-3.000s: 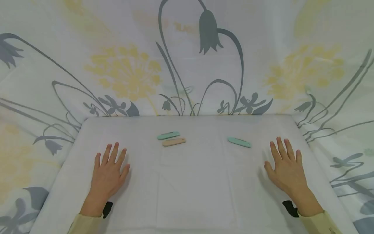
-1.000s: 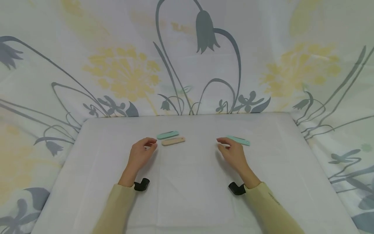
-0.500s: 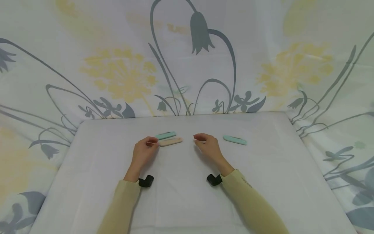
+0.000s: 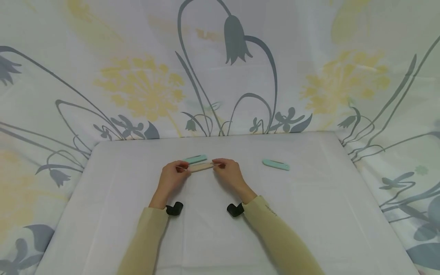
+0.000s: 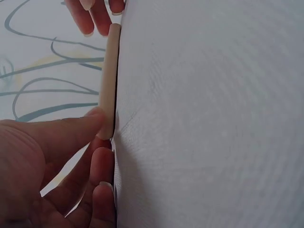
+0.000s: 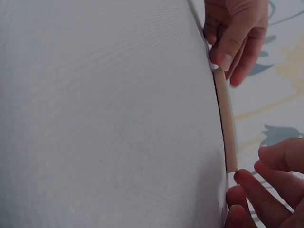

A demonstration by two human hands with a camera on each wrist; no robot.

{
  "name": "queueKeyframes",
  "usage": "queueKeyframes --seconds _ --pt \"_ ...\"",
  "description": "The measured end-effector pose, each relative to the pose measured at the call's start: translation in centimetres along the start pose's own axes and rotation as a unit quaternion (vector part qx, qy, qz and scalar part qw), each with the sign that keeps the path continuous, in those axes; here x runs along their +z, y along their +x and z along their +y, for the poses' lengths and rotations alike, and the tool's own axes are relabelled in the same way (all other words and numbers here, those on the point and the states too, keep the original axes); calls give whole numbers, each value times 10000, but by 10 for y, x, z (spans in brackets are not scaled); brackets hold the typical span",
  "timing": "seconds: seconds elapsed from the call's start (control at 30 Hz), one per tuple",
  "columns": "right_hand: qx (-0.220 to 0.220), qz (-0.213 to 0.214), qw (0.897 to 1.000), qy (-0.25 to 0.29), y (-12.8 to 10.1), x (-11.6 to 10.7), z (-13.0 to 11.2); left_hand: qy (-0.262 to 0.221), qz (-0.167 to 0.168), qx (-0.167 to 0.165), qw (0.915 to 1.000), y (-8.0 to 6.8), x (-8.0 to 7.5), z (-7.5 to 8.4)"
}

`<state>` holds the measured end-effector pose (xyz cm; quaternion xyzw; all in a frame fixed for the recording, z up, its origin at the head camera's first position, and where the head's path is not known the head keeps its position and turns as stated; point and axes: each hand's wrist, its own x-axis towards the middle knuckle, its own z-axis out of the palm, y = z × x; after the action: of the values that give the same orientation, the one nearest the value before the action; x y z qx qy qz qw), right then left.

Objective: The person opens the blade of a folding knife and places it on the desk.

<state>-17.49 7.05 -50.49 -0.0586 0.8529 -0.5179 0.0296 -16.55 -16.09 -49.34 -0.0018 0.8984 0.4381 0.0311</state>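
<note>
A slim beige utility knife (image 4: 201, 167) with rounded ends lies on the white table, between my two hands. My left hand (image 4: 172, 176) pinches its left end; in the left wrist view the thumb (image 5: 95, 118) presses on the knife (image 5: 109, 71), other fingers tucked below. My right hand (image 4: 231, 175) is at the opposite end, fingers loosely bent. In the right wrist view its index fingertip (image 6: 241, 176) is right at the knife's end (image 6: 228, 128), with the thumb (image 6: 280, 154) held apart. Just behind lies a mint-green utility knife (image 4: 196, 158), its left end partly covered by my left hand.
Another mint-green utility knife (image 4: 276, 164) lies to the right of my right hand. The table (image 4: 309, 214) is covered in white cloth. Flower-patterned fabric (image 4: 148, 88) rises along its back and sides. Each wrist carries a black camera mount (image 4: 174, 209).
Both hands have left their flat resting places at the sides and come inward. The left now pinches the beige utility knife; the right passed the right-hand green one to reach the beige one's end.
</note>
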Motion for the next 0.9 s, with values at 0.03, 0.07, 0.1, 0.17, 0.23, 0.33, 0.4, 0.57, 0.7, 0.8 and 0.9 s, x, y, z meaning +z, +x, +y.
queueKeyframes --seconds 0.03,0.07,0.1,0.17,0.23,0.33,0.4,0.57,0.7,0.8,0.9 --pt "10 -6 10000 -38 1 1 0 7 -5 16 10000 0 0 0" --pt "17 -10 10000 -62 1 2 -1 -5 -4 15 10000 0 0 0" --pt "32 -15 10000 -80 1 3 -1 -11 -7 32 10000 0 0 1" --pt "46 -4 9999 -93 0 3 -2 -2 -1 50 10000 0 0 2" --pt "79 9 9999 -101 0 3 -3 40 17 82 10000 -1 0 2" --pt "105 5 9999 -82 -1 3 -4 86 44 94 9999 -1 0 3" --pt "123 29 9999 1 -1 3 -5 102 75 85 9999 0 0 3" --pt "211 130 9993 274 -4 3 -6 72 65 29 9999 0 1 5" --pt "198 173 9990 369 -4 4 -6 87 18 37 10000 -1 2 6" --pt "180 234 9990 325 -3 5 -6 157 -7 75 9998 -1 2 5" --pt "185 327 9991 172 -2 6 -6 192 -27 29 9998 -1 3 6"
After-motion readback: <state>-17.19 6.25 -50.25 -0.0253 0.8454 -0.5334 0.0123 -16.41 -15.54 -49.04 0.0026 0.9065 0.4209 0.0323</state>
